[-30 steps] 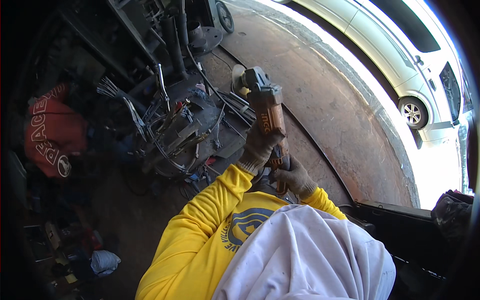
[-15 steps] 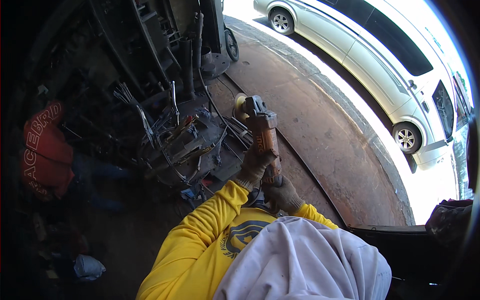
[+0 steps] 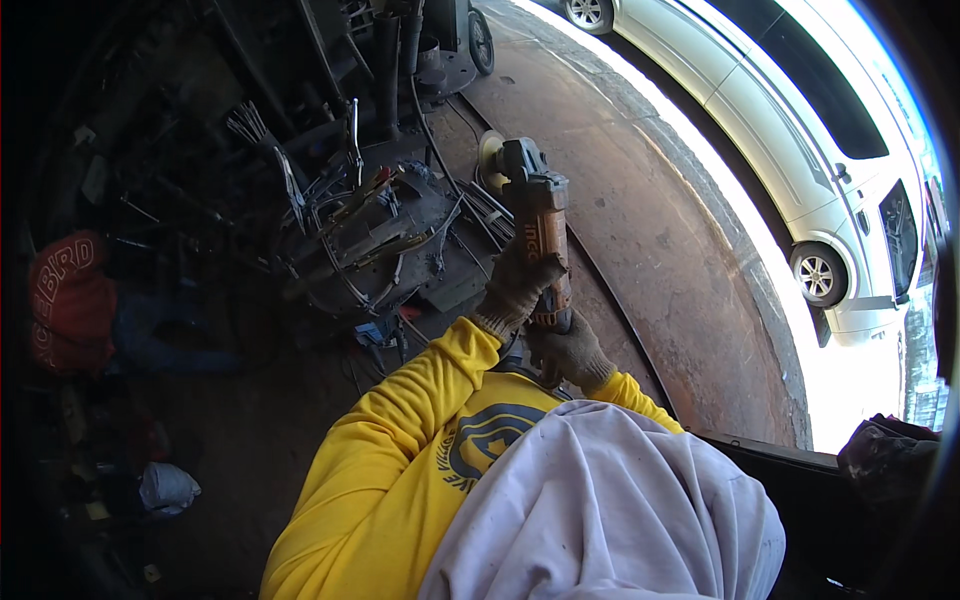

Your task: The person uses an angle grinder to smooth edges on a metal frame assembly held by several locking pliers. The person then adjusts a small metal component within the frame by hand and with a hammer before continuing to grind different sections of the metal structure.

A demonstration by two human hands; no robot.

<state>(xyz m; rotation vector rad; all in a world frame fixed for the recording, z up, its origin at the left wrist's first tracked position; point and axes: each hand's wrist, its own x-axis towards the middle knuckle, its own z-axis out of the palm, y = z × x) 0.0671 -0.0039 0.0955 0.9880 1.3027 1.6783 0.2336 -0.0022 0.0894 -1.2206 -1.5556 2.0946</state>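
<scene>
While the grinder (image 3: 545, 225) is held: its body is grasped by the gloved left hand (image 3: 518, 290), its rear end by the right hand (image 3: 575, 352).
Disc (image 3: 489, 157): seen beyond the left hand.
Dark cable (image 3: 433, 148): seen near the disc; could be snagged if the grinder is swung leftward.

Grinder (image 3: 550, 225): rear end hidden behind right hand (image 3: 574, 352). White van (image 3: 760, 125), two o'clock: cut off by top edge. Co-worker (image 3: 75, 300), nine o'clock: legs partly lost in shadow. Clutter (image 3: 97, 510), eight o'clock: too dark to identify.
</scene>
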